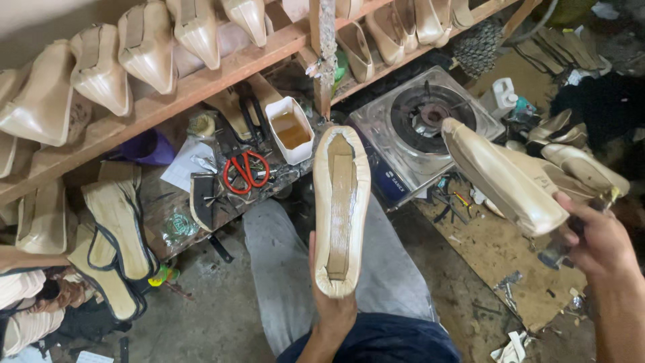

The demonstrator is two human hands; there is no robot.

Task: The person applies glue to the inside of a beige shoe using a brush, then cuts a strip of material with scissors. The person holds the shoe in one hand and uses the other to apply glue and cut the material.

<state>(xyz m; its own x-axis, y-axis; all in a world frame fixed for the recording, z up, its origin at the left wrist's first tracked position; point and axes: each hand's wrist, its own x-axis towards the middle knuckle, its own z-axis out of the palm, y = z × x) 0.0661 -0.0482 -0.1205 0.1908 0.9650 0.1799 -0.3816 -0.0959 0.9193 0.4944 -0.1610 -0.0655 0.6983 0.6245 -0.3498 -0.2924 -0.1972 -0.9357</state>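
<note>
A cream lasted shoe (pixel 341 212) is being clasped sole-up by the left hand (pixel 334 310) while another shoe (pixel 500 178) is being gripped firmly in the right hand's (pixel 600 242) closed fingers, best kept level.

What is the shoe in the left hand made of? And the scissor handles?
The shoe in the left hand looks like smooth, slightly shiny cream leather or faux leather, folded over a matte tan insole, perhaps fibreboard. The scissors have glossy red handles, likely plastic; the blades look like dark metal.
</note>
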